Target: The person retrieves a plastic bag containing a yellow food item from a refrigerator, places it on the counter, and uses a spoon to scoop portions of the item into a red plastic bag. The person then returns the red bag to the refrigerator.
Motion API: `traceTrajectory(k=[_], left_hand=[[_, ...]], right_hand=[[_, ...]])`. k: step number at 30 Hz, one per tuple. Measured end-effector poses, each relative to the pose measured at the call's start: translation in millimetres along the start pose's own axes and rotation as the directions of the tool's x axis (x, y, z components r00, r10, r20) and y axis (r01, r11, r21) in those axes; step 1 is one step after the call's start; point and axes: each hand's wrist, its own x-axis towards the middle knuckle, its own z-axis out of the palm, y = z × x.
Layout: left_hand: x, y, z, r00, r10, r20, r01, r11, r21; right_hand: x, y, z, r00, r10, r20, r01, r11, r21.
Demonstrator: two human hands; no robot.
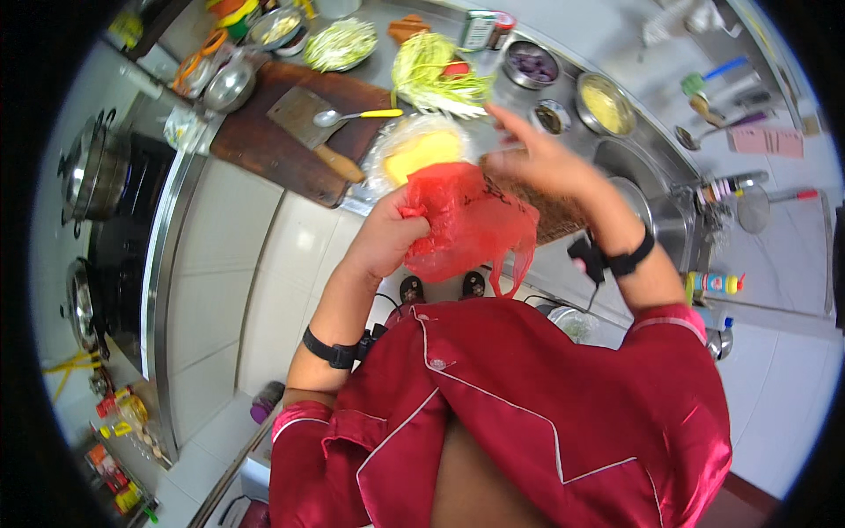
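Note:
My left hand grips a bunched edge of a thin red plastic bag, which hangs over the counter's front edge with a loop handle dangling. Dark printed writing marks the bag. To its right my right hand is raised, blurred, with fingers apart and nothing in them. Just beyond the bag lies a flat yellow slab, perhaps dough, on clear plastic wrap. Shredded pale-green vegetable is heaped behind it. Below my right hand is a brown woven mat or board, partly hidden by the bag.
A wooden chopping board at left bears a cleaver and a yellow-handled spoon. Behind stand a plate of shredded vegetable, a bowl of purple pieces and a bowl of yellow shreds. The sink is right; a steamer pot is far left.

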Motion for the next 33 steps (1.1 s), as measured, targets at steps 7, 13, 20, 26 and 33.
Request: traceTrajectory(k=[7, 13, 20, 26, 33], left_hand=[[68, -13, 82, 0.988, 0.006, 0.157, 0.012, 0.993, -0.114], [121, -47, 129, 0.984, -0.017, 0.177, 0.043, 0.989, -0.143], [141, -63, 124, 0.946, 0.224, 0.234, -0.309, 0.407, 0.859], [129, -65, 141, 0.775, 0.496, 0.391, -0.16, -0.445, 0.881], [172, -69, 105, 0.965, 0.183, 0.187, -0.211, 0.123, 0.97]], right_hand=[[-114, 73, 4, 0.945, 0.057, -0.323, -0.05, 0.998, 0.031], [-150, 131, -13, 0.828, 0.253, -0.501, -0.296, 0.955, -0.007], [-143, 154, -61, 0.758, 0.493, -0.427, 0.371, 0.214, 0.904], [-135, 134, -84, 0.927, 0.267, -0.263, 0.162, 0.346, 0.924], [-124, 135, -86, 0.919, 0.164, -0.357, 0.104, 0.774, 0.624]])
